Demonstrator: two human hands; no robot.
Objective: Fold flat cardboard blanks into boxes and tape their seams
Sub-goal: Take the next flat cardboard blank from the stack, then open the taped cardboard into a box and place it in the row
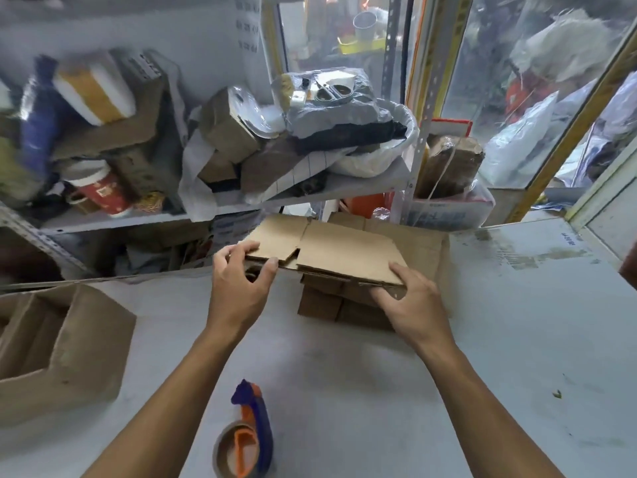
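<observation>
We count two hands, the left hand [241, 281] and the right hand [408, 305], both gripping one flat cardboard blank [331, 251]. Under it lies one stack of further blanks [331, 301], too tightly packed for us to number, and on the table [517, 339] we see one tape dispenser [246, 439] and one open cardboard box [58, 343]. On the shelf [113, 219] we count one red cup [100, 191].
</observation>
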